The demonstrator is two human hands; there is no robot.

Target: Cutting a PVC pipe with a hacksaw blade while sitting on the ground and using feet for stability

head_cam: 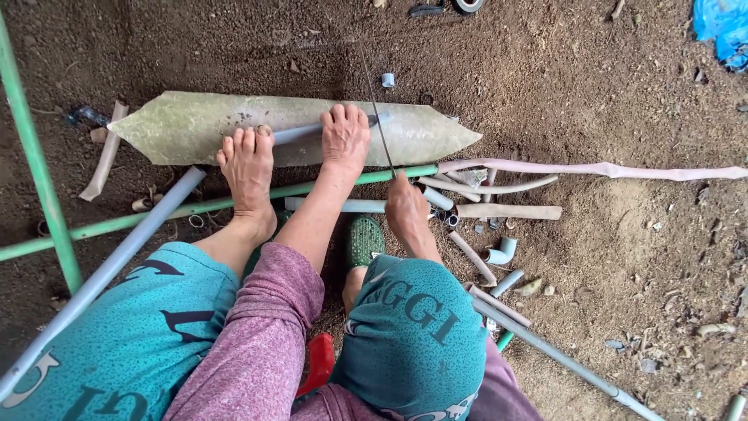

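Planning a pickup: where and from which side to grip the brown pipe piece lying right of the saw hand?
Probably grip the brown pipe mid-length, coming from above with fingers across its width. It lies flat and roughly horizontal on the dirt; its right end is free, while its left end crowds small offcuts and the right hand on the saw.

Soft, even daylight falls on my left hand (pixel 344 140) and right hand (pixel 407 209), with no glare and only faint shadow beneath my fingers. Everything near them is sharp. Far out from my fingers the green bar (pixel 35 156) bows with lens distortion.
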